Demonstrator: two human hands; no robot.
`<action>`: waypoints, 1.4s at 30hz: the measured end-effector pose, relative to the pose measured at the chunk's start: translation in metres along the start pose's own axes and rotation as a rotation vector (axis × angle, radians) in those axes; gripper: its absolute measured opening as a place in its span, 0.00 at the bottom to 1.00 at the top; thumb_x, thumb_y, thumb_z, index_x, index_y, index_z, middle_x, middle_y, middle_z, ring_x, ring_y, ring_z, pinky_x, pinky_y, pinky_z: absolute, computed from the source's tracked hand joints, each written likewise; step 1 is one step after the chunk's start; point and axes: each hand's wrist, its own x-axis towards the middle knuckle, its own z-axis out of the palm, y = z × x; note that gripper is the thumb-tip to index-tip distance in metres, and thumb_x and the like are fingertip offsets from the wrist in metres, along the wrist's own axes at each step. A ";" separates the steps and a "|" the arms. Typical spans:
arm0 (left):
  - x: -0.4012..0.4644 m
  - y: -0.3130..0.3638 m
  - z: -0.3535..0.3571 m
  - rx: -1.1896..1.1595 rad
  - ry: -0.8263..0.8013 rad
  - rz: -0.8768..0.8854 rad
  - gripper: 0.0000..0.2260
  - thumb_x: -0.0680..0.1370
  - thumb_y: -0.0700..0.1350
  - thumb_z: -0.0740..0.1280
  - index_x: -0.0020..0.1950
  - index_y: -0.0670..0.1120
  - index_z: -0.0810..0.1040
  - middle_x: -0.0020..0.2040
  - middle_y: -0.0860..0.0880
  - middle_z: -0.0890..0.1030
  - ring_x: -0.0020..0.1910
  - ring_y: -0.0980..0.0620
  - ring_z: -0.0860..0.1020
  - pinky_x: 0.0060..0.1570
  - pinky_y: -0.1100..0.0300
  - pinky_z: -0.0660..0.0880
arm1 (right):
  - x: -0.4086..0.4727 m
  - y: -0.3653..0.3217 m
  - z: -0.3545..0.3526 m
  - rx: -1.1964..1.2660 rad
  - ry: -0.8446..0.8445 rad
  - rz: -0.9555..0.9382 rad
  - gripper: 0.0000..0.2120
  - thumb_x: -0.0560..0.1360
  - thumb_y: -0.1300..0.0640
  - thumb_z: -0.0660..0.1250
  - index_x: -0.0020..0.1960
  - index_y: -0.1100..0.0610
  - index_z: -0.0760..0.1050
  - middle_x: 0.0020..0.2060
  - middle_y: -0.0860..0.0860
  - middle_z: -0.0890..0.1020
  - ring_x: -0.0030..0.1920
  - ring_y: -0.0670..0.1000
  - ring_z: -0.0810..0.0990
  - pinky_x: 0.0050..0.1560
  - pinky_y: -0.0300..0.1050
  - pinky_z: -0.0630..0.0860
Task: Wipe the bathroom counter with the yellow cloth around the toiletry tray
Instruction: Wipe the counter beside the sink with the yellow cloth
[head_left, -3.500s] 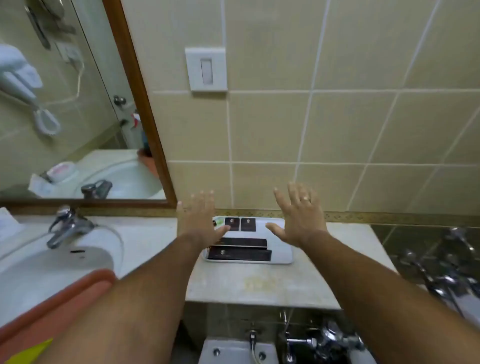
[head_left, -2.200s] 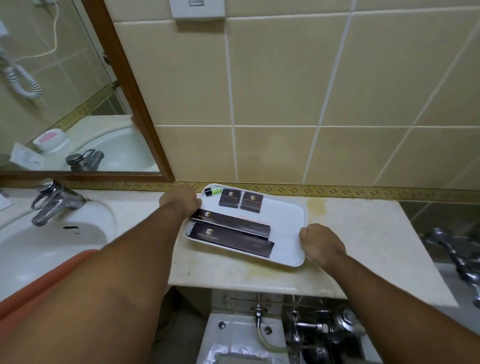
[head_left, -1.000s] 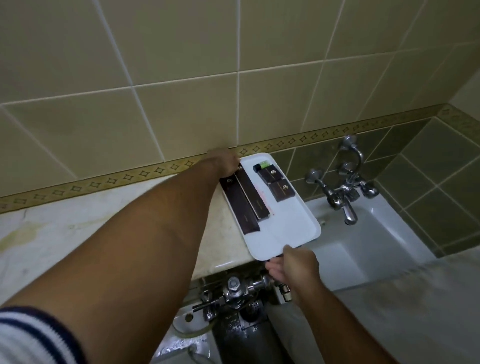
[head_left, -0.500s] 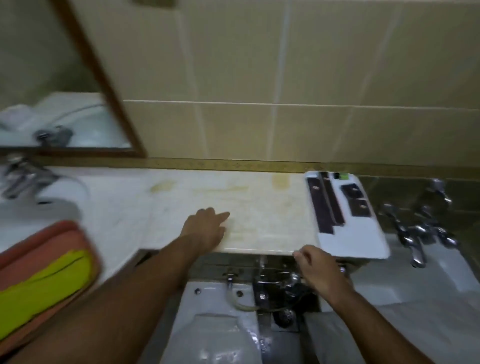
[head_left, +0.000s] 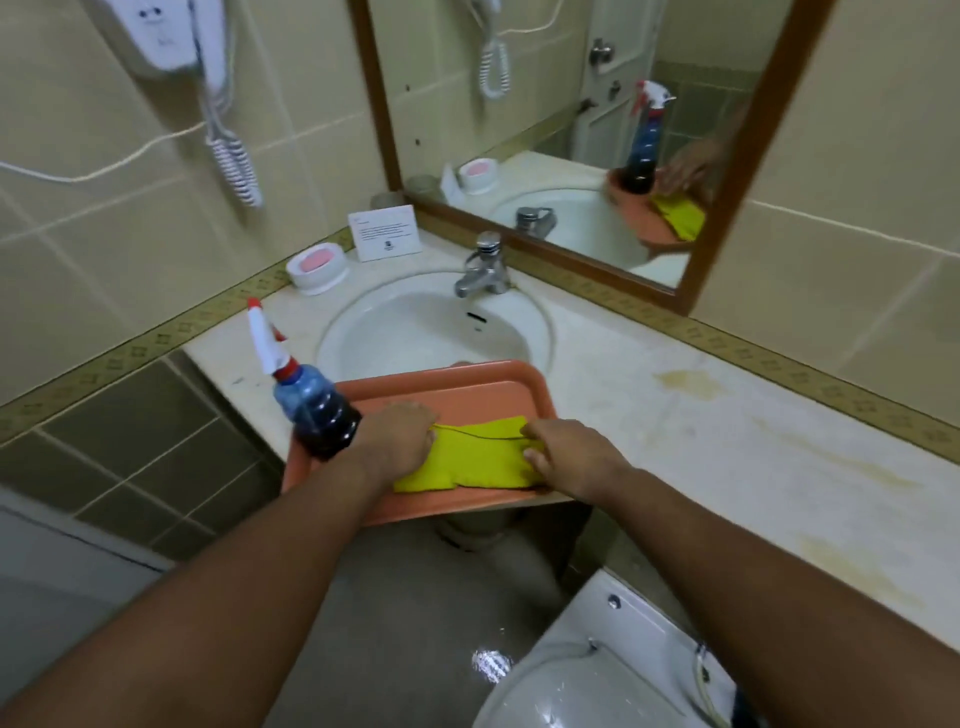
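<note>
The folded yellow cloth (head_left: 475, 457) lies in an orange tray (head_left: 457, 387) that rests across the front of the sink. My left hand (head_left: 397, 441) grips the cloth's left end. My right hand (head_left: 569, 454) presses on its right end with fingers curled over the edge. The marble counter (head_left: 727, 441) stretches to the right, with yellowish stains. The white toiletry tray is out of view.
A spray bottle (head_left: 306, 395) with dark liquid stands in the orange tray's left corner, against my left wrist. Sink basin (head_left: 415, 327), tap (head_left: 485, 267), soap dish (head_left: 317, 265) and a card (head_left: 384, 231) sit behind. A toilet (head_left: 602, 665) is below right.
My view has swung left from the toiletry tray to the sink. Both hands left the counter edge and now rest on the yellow cloth in the orange tray.
</note>
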 end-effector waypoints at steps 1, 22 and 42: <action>0.006 -0.007 0.003 -0.010 -0.015 -0.009 0.22 0.82 0.52 0.60 0.75 0.49 0.69 0.75 0.44 0.71 0.73 0.43 0.70 0.71 0.51 0.66 | 0.020 -0.007 0.007 -0.068 -0.046 0.003 0.17 0.76 0.46 0.62 0.62 0.52 0.70 0.61 0.55 0.78 0.60 0.60 0.76 0.56 0.53 0.74; 0.049 0.019 -0.076 -1.207 -0.262 0.008 0.10 0.75 0.50 0.75 0.51 0.45 0.84 0.45 0.49 0.87 0.46 0.49 0.85 0.47 0.56 0.79 | -0.007 0.047 -0.062 0.999 0.056 0.309 0.11 0.73 0.53 0.74 0.51 0.57 0.78 0.43 0.53 0.83 0.44 0.52 0.83 0.39 0.46 0.79; 0.120 0.344 0.044 -0.347 0.148 0.388 0.31 0.81 0.61 0.59 0.80 0.48 0.60 0.80 0.46 0.63 0.78 0.45 0.61 0.76 0.48 0.59 | -0.312 0.312 -0.037 -0.172 0.259 1.014 0.27 0.77 0.39 0.57 0.68 0.56 0.68 0.66 0.58 0.73 0.62 0.62 0.75 0.58 0.56 0.74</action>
